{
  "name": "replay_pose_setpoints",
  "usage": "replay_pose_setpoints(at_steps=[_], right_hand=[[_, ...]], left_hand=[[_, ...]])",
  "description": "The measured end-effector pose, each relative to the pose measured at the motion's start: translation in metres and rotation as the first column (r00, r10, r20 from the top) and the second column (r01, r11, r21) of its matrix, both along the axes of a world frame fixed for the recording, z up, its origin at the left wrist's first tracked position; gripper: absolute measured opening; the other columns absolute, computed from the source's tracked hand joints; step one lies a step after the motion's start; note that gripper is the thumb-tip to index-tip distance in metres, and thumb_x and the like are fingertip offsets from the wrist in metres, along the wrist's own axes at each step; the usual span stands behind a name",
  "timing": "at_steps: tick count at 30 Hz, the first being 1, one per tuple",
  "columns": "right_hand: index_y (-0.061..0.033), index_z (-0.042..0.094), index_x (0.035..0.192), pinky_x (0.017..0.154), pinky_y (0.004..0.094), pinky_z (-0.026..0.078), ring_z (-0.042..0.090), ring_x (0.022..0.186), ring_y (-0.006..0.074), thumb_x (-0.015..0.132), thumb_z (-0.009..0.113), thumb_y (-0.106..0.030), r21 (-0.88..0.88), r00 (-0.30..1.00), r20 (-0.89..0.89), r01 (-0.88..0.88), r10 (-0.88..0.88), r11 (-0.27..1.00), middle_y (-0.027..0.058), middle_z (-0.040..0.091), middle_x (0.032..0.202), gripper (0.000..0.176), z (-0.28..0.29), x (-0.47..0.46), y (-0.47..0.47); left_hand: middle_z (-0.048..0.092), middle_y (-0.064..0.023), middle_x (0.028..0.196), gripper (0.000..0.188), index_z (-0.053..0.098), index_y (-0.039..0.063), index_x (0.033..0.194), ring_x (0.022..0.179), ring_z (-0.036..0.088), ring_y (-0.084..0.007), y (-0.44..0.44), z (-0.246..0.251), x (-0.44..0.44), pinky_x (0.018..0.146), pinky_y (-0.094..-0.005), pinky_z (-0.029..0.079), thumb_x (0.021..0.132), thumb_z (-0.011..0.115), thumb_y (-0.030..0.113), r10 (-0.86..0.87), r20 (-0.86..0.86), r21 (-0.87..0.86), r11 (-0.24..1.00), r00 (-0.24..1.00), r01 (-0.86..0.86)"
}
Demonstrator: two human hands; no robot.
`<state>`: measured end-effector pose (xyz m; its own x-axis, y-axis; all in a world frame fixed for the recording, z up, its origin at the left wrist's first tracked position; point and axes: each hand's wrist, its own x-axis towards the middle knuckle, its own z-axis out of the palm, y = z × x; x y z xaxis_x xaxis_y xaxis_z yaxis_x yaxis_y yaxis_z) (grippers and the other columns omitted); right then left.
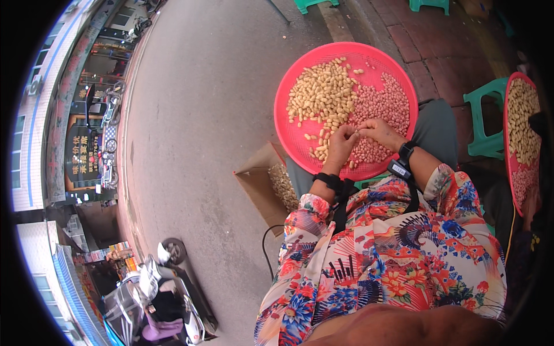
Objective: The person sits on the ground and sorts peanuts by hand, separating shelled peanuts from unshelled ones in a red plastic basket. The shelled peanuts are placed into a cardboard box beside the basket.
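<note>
A round pink plastic sieve tray point(283, 125) rests before me, over my lap. Unshelled peanuts point(322, 91) are heaped in its upper left part, with more strung down toward its lower left rim. Shelled pink peanut kernels point(385, 101) cover the right side and the lower middle. My left hand point(343, 145) and my right hand point(377, 132) meet at the fingertips over the tray, between pods and kernels. Both pinch a small thing, apparently a peanut, mostly hidden by the fingers.
A cardboard box point(259, 184) holding peanut shells point(282, 186) stands on the road left of my knee. At right are a green plastic stool point(489, 116), another pink tray point(513, 173) of peanuts and part of another person. A scooter point(173, 289) is at lower left.
</note>
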<state>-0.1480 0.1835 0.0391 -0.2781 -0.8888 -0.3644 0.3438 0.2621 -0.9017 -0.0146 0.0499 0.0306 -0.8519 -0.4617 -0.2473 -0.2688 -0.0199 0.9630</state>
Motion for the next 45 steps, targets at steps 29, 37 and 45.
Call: replay_pose_setpoints(at_steps=[29,37,45], right_hand=[[-0.0020,0.065,0.109,0.042,0.0218,0.036,0.045,0.046,0.0060,0.092,0.056,-0.015,-0.103,0.992,0.033,0.128,-0.126,0.986,-0.0019,0.049,0.058,0.023,0.007,-0.003,-0.002],[-0.0058,0.069,0.109,0.050,0.0206,0.040,0.049,0.055,0.0035,0.089,0.060,-0.015,-0.067,0.978,-0.124,0.163,-0.171,0.984,-0.0029,0.060,0.073,0.024,0.003,-0.005,-0.002],[-0.0054,0.068,0.112,0.053,0.0205,0.042,0.051,0.062,0.0028,0.090,0.060,-0.014,-0.077,0.966,-0.166,0.187,-0.197,0.979,-0.0024,0.064,0.080,0.025,0.006,-0.005,-0.002]], left_hand=[[0.063,-0.0106,0.093,0.007,0.056,0.001,0.095,0.085,0.067,-0.0232,-0.007,0.005,-0.001,0.080,-0.0369,0.057,0.089,0.055,-0.002,0.264,-0.117,0.594,0.791,0.957,-0.146],[0.063,-0.0043,0.093,0.014,0.056,0.001,0.097,0.080,0.062,-0.0104,0.004,0.010,-0.003,0.074,-0.0239,0.051,0.086,0.063,-0.003,0.090,-0.198,-0.147,0.982,0.976,-0.121],[0.063,-0.0082,0.083,0.017,0.059,0.003,0.093,0.069,0.063,-0.0160,0.003,0.012,-0.007,0.064,-0.0274,0.052,0.079,0.066,-0.003,-0.006,-0.288,-0.528,0.836,0.958,-0.153]])
